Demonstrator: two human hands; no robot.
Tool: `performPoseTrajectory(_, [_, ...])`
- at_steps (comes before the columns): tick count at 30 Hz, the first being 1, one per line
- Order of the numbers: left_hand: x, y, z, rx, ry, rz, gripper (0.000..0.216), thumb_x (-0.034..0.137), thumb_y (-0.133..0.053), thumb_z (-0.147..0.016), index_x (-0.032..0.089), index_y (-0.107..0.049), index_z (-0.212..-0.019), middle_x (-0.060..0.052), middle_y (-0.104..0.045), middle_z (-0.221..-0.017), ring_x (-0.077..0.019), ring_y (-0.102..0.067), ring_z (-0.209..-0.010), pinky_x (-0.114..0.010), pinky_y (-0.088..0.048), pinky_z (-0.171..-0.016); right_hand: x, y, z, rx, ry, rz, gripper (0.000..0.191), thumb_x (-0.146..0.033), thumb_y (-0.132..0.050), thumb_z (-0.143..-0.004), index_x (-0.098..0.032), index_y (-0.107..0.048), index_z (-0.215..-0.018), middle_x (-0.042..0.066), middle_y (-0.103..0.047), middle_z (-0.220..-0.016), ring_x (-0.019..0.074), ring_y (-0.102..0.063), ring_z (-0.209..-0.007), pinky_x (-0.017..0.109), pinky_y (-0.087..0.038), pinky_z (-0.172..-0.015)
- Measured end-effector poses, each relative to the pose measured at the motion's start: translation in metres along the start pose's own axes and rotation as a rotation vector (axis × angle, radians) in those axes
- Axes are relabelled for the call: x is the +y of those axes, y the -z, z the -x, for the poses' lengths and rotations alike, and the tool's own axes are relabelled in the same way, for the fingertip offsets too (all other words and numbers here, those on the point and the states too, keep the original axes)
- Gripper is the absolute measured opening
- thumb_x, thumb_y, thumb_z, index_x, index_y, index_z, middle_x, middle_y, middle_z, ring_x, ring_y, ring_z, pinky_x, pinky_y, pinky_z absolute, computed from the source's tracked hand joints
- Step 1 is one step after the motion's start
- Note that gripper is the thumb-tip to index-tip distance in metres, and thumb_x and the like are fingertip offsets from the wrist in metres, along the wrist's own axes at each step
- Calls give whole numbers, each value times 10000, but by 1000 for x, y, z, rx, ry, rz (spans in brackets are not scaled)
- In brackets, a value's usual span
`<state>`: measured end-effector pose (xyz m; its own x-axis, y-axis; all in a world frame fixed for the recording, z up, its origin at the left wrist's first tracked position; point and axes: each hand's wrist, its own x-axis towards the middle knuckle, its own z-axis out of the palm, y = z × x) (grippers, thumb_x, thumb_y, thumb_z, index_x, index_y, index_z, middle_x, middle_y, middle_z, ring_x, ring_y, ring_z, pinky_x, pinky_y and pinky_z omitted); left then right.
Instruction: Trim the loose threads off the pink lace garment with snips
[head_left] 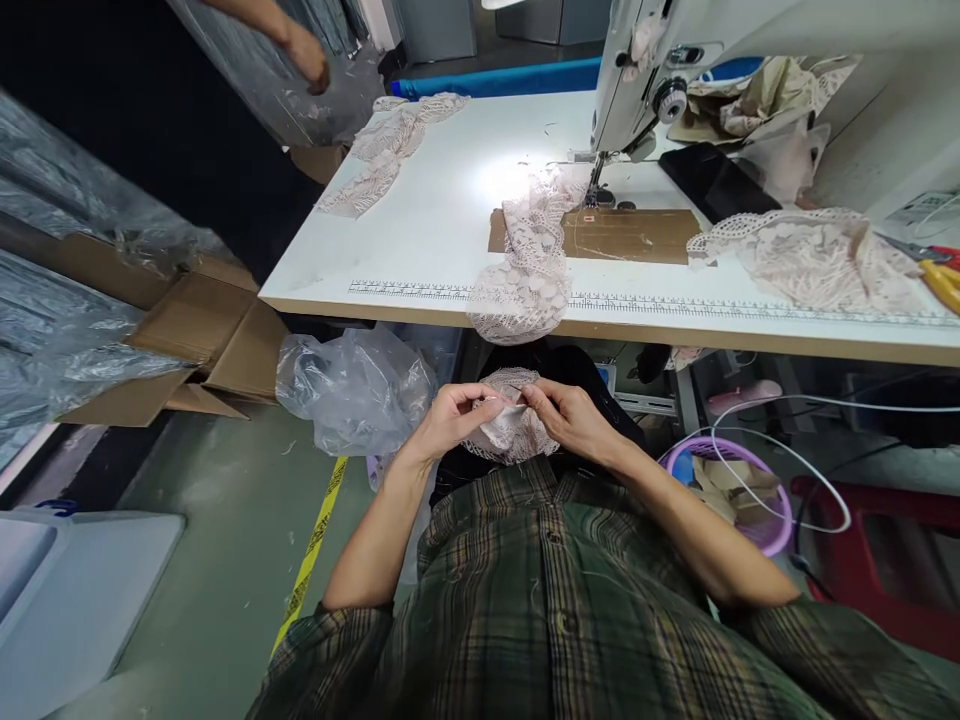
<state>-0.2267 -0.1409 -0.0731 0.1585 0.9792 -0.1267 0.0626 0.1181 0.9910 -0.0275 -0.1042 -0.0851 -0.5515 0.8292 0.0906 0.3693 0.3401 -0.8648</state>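
Below the front edge of the sewing table (435, 240), held the small lace piece (510, 440) close to the body, just under an overhanging lace strip (532, 255). With left hand (442, 425) nearly closed, pinched the upper part between thumb and forefinger; with right hand (574, 420) likewise curled, pinched close beside. Could not tell the exact hold of the lower fingers. Saw that strip up ahead, stretched from beside the sewing machine (622, 90) across a brown cardboard strip (645, 235) and down over the edge. Noticed far-left lace (382, 150) on the tabletop and, to the right, a lace heap (817, 255) next to a yellow-handled tool (941, 285). Had a clear plastic bag (356, 390) near the left arm (394, 520), a flapped cardboard box (202, 330) beyond, a white cable (817, 470) looped across a purple basket (776, 545) on the right, and a co-worker's hand (304, 55) past the table's far-left corner.
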Motion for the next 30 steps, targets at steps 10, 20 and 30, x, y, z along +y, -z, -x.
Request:
performPoseTrajectory(10, [5,0,-1,-52,32,4,322,451,-731,-781,135,-693,-731,-7,-588,-683,-120,-498,-657,-237,-399,-634,-3,-11,-3,41,-4,79,439,-518,-369,-973,-228,-485,-665,-16,-447,-566,136,-382,-527,289,-281,-561])
performPoseTrajectory(20, [-9,9,-48,395,20,228,554,587,-823,-630,156,-636,-923,12,-616,-736,-90,-530,-634,-198,-421,-623,28,1,6,422,-135,-292,394,-573,-535,-894,-197,-572,-784,-39,-464,-636,112,-407,-579,244,-355,-553])
performPoseTrajectory(30, [-23,-43,-26,153,326,868,406,414,-721,-783,164,-482,-570,79,-355,-435,-38,-291,-359,-171,-280,-404,49,-18,-19,588,-173,-493,510,-647,-533,-856,-164,-668,-950,66,-715,-809,83,-439,-421,251,-385,-430])
